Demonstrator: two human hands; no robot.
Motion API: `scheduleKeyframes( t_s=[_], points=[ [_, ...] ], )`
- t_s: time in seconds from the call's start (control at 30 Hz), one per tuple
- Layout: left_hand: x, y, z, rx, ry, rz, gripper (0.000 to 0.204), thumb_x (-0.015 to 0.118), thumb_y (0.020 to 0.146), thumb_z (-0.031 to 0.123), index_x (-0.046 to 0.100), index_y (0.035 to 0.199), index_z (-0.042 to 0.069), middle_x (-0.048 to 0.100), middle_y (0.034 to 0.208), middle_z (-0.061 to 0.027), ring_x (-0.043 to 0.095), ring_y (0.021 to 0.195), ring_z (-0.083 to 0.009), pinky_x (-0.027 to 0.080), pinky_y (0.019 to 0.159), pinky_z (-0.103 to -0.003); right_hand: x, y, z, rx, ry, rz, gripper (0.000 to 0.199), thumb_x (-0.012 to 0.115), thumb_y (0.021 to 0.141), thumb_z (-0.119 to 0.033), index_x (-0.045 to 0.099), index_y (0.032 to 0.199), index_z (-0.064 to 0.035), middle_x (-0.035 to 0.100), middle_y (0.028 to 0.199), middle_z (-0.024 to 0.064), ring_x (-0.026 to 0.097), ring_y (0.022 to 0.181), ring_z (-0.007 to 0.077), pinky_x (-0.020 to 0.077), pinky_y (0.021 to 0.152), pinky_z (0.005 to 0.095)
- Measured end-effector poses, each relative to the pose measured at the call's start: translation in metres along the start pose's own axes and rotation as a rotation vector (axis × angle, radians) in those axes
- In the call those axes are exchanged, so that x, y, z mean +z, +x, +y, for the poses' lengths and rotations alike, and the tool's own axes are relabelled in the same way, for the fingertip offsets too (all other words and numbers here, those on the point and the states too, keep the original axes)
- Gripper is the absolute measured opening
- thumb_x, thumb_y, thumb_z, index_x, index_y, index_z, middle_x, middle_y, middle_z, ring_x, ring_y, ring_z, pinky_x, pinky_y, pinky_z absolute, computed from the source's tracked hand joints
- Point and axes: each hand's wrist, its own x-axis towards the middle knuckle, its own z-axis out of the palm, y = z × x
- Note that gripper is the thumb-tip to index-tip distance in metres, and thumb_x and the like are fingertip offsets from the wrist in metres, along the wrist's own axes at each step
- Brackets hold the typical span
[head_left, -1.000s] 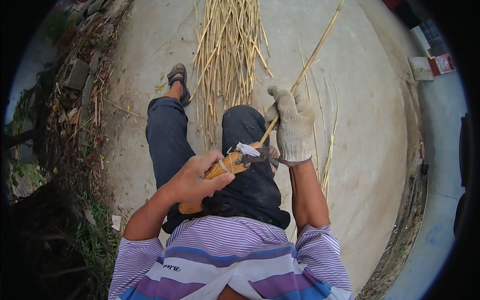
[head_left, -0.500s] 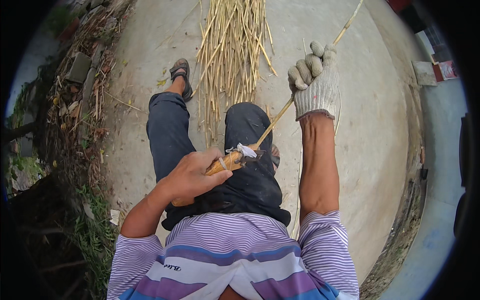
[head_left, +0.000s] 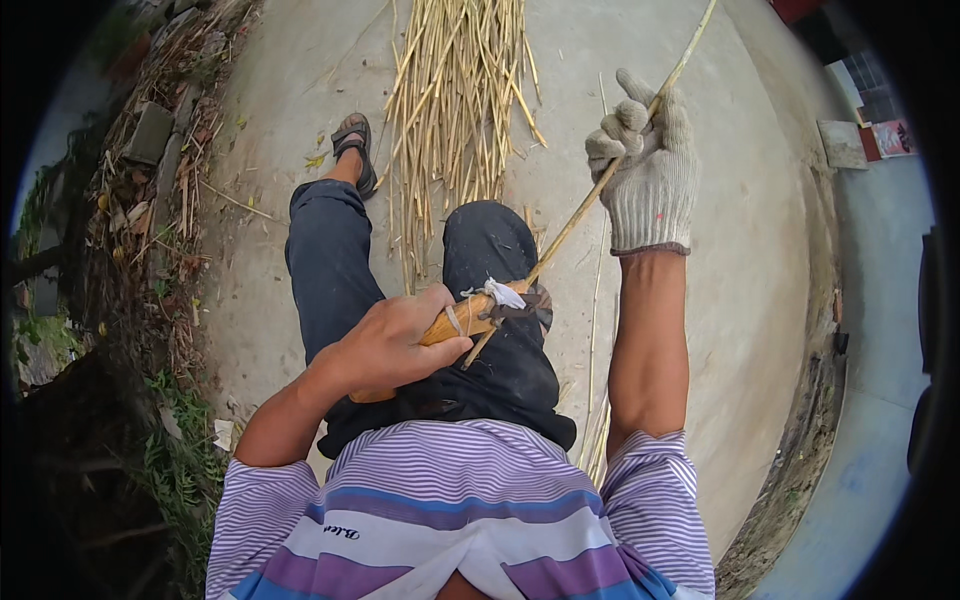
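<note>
My bare left hand (head_left: 385,342) is wrapped round a wooden-handled tool (head_left: 452,322) above my thigh. A white cloth strip (head_left: 503,293) is tied near its head, beside a dark metal piece (head_left: 522,308). One thin yellowish stalk (head_left: 570,226) runs slantwise from the tool's head to my right hand (head_left: 650,180), which wears a pale knitted glove. The stalk's short lower end sticks out just below the tool. Loosely curled gloved fingers hold the stalk, one finger raised off it. Exactly how the stalk sits at the metal piece is hidden.
A heap of long dry stalks (head_left: 455,110) lies on the concrete ground (head_left: 745,260) beyond my knees. A few thin stalks (head_left: 597,400) lie beside my right forearm. Along the left runs a strip of leaf litter (head_left: 140,200) with a grey block (head_left: 150,133).
The stalk's lower end now pokes out below the tool. My right hand has shifted slightly right and nearer, its grip loosened with a finger lifted. My left hand keeps hold of the tool.
</note>
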Motion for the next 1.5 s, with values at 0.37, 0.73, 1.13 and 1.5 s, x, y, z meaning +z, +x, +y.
scheduleKeyframes(
  t_s=[0.37,0.73,1.13,1.5],
  points=[
    [-0.034,0.025,0.011,0.163,-0.007,0.176,0.038,0.077,0.089,0.029,0.055,0.103,0.002,0.058,0.076,-0.0111,0.061,0.066,-0.02,0.049,0.061,-0.034,0.006,-0.029,0.021,-0.139,-0.481,-0.132,0.039,0.05,0.106,-0.034,0.061,0.116,0.0026,0.066,0.084,0.0095,0.064,0.068,0.0193,0.0529,0.064,0.0349],
    [-0.029,0.068,0.033,0.002,-0.535,0.201,0.028,0.068,0.097,0.025,0.054,0.104,0.002,0.058,0.071,-0.0006,0.056,0.053,-0.0072,0.047,0.05,-0.023,-0.04,-0.11,0.08,-0.007,-1.07,-0.168,0.029,0.052,0.102,-0.017,0.057,0.126,0.0003,0.068,0.087,0.0096,0.067,0.066,0.0186,0.0539,0.06,0.0312],
    [-0.151,0.118,-0.079,-0.03,-1.104,0.816,0.016,0.069,0.096,0.022,0.061,0.093,0.009,0.061,0.069,-0.0006,0.056,0.052,-0.0099,0.045,0.042,-0.023,-0.122,-0.198,0.044,-0.174,-1.657,-0.649,0.013,0.06,0.096,-0.02,0.063,0.096,-0.0076,0.06,0.064,0.0121,0.063,0.053,0.031,0.0483,0.049,0.0419],
    [-0.098,0.116,-0.071,-0.098,-0.981,0.641,0.019,0.061,0.1,0.027,0.056,0.098,0.01,0.056,0.07,0.0013,0.055,0.052,-0.0084,0.046,0.046,-0.023,-0.094,-0.159,0.01,0.57,-1.41,-0.359,0.037,0.052,0.103,-0.028,0.057,0.13,-0.0035,0.063,0.066,0.0087,0.068,0.063,0.0209,0.0534,0.065,0.0347]
  ],
)
